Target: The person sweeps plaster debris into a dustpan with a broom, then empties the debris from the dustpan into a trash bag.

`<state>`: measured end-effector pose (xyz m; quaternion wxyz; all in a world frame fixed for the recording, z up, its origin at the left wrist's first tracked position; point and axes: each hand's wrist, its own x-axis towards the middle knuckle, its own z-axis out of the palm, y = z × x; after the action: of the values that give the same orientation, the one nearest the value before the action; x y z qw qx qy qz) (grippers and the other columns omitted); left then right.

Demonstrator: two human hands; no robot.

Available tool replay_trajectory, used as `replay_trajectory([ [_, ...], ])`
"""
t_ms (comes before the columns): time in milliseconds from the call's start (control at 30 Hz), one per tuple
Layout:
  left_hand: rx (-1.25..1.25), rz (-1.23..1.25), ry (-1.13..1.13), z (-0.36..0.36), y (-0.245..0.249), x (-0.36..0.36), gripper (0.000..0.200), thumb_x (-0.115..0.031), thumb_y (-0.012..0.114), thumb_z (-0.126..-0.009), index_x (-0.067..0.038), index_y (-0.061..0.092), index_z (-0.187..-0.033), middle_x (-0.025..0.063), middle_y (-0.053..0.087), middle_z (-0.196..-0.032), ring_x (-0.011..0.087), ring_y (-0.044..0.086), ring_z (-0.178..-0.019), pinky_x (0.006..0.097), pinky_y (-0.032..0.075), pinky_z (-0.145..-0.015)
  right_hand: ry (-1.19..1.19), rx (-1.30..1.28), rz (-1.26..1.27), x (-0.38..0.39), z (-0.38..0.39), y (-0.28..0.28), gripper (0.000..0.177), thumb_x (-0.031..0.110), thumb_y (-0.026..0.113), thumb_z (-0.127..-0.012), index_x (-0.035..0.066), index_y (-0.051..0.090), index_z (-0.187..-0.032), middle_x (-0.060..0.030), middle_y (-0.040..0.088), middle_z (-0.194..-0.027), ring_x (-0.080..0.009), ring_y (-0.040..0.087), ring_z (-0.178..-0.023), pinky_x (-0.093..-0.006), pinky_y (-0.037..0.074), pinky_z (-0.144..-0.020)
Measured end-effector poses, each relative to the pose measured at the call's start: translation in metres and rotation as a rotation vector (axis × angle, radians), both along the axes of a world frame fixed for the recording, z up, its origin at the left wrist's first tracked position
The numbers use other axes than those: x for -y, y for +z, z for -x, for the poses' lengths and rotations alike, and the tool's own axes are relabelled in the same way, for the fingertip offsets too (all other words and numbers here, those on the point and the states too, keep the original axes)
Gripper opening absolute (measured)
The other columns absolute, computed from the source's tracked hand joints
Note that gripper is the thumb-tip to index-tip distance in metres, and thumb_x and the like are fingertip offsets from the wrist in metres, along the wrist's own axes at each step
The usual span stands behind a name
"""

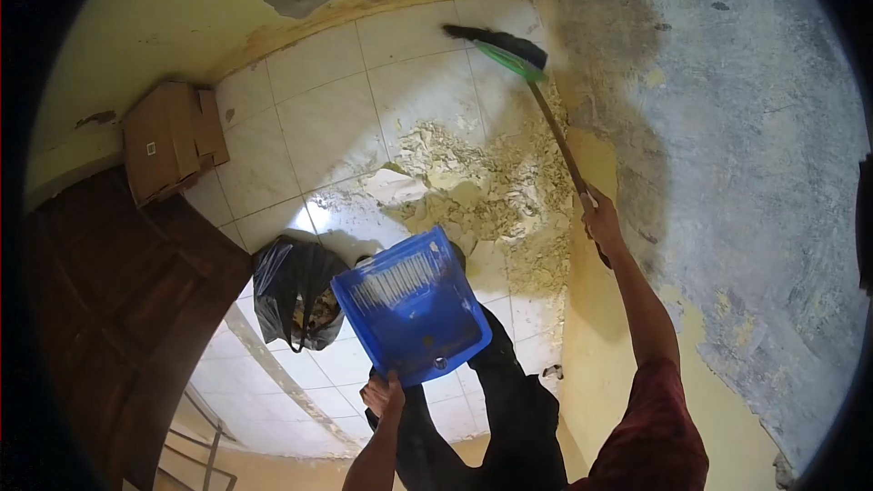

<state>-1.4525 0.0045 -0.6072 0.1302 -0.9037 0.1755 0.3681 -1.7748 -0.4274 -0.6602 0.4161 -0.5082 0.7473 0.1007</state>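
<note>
My left hand point(382, 394) is closed on the near end of a blue dustpan point(414, 314), held in front of my legs with its ribbed lip pointing away from me. Dusty streaks mark the pan's inside. On the right, my right hand point(601, 220) wraps round the handle of a broom point(556, 132). Its green head with black bristles is raised toward the far corner, beyond the rubble. A heap of crumbled plaster point(482, 182) lies on the tiles between the pan and the right wall, with a larger pale flake at its left side.
A black plastic bag point(296, 295) with debris inside stands left of the dustpan. Against the far wall is a cardboard box point(168, 141), beside a dark wooden door point(118, 309). The grey, peeling wall point(727, 127) rises close on the right.
</note>
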Motion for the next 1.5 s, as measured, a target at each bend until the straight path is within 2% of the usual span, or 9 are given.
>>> replay_trajectory([
  [100,-0.020,0.034,0.002,-0.001,0.003,0.003,0.044,-0.043,0.056,-0.075,0.000,0.066,-0.081,0.0218,0.063,-0.080,0.0398,0.057,-0.080,0.0478,0.041,-0.081,0.312,-0.076,0.468,0.043,-0.001,-0.045,0.048,0.039,0.042,-0.094,0.008,0.045,-0.130,-0.0146,0.063,-0.076,-0.0232,0.056,-0.051,-0.0377,0.045,-0.051],
  [233,-0.047,0.028,-0.059,-0.004,-0.002,-0.003,0.047,-0.046,0.053,-0.077,-0.001,0.065,-0.083,0.0214,0.063,-0.078,0.0415,0.058,-0.076,0.0496,0.042,-0.079,-0.010,-0.150,-0.048,0.127,-0.055,-0.034,0.041,0.033,0.033,-0.095,0.001,0.052,-0.114,-0.0219,0.058,-0.107,-0.0398,0.055,-0.098,-0.0502,0.041,-0.084],
  [467,-0.060,0.042,0.004,-0.005,0.001,0.001,0.041,-0.039,0.052,-0.075,0.000,0.064,-0.077,0.0236,0.063,-0.077,0.0432,0.058,-0.076,0.0490,0.042,-0.079,0.169,-0.096,0.223,-0.146,0.082,-0.039,0.039,0.021,0.040,-0.094,0.003,0.044,-0.128,-0.0274,0.045,-0.126,-0.0432,0.043,-0.118,-0.0467,0.034,-0.099],
  [567,-0.070,0.009,0.045,-0.006,0.011,0.011,0.041,-0.040,0.054,-0.075,-0.001,0.066,-0.081,0.0216,0.064,-0.079,0.0422,0.058,-0.077,0.0468,0.042,-0.082,-0.062,-0.060,-0.022,-0.180,0.044,0.055,0.035,0.016,0.044,-0.093,0.001,0.050,-0.124,-0.0262,0.052,-0.120,-0.0376,0.050,-0.114,-0.0418,0.038,-0.096],
  [667,-0.056,0.025,0.047,-0.006,0.004,0.003,0.040,-0.038,0.056,-0.075,0.000,0.065,-0.084,0.0223,0.064,-0.081,0.0425,0.059,-0.079,0.0487,0.045,-0.077,0.290,0.006,0.434,-0.174,0.046,0.048,0.036,0.014,0.045,-0.092,0.005,0.049,-0.126,-0.0259,0.054,-0.116,-0.0377,0.051,-0.112,-0.0406,0.041,-0.092],
  [867,-0.110,0.054,-0.018,-0.013,0.010,0.005,0.037,-0.035,0.056,-0.076,-0.001,0.065,-0.088,0.0225,0.064,-0.082,0.0408,0.060,-0.080,0.0487,0.046,-0.075,0.436,-0.098,0.257,-0.051,-0.057,-0.049,0.047,0.019,0.046,-0.089,0.015,0.036,-0.135,-0.0253,0.060,-0.095,-0.0435,0.057,-0.084,-0.0495,0.046,-0.072],
  [1033,-0.216,0.112,-0.013,-0.032,0.022,-0.002,0.035,-0.034,0.056,-0.077,-0.002,0.065,-0.087,0.0217,0.064,-0.085,0.0405,0.060,-0.083,0.0471,0.046,-0.078,0.665,-0.218,0.119,-0.189,0.025,-0.080,0.056,0.020,0.048,-0.087,0.022,0.028,-0.139,-0.0215,0.062,-0.096,-0.0408,0.060,-0.085,-0.0499,0.048,-0.074],
  [1267,-0.267,0.125,0.034,-0.040,0.014,-0.030,0.035,-0.034,0.056,-0.077,-0.002,0.064,-0.092,0.0240,0.063,-0.089,0.0417,0.060,-0.084,0.0490,0.046,-0.077,0.224,-0.288,0.022,-0.240,0.006,0.093,0.038,0.030,0.045,-0.092,0.029,0.046,-0.130,-0.0224,0.062,-0.076,-0.0433,0.059,-0.066,-0.0489,0.049,-0.060],
  [1500,-0.234,0.137,-0.070,-0.034,0.004,-0.061,0.035,-0.032,0.056,-0.078,-0.001,0.065,-0.091,0.0214,0.064,-0.089,0.0409,0.060,-0.084,0.0486,0.046,-0.078,0.577,-0.216,0.117,-0.176,-0.097,0.041,0.041,0.025,0.041,-0.093,0.027,0.038,-0.134,-0.0215,0.062,-0.072,-0.0373,0.062,-0.066,-0.0487,0.049,-0.059],
])
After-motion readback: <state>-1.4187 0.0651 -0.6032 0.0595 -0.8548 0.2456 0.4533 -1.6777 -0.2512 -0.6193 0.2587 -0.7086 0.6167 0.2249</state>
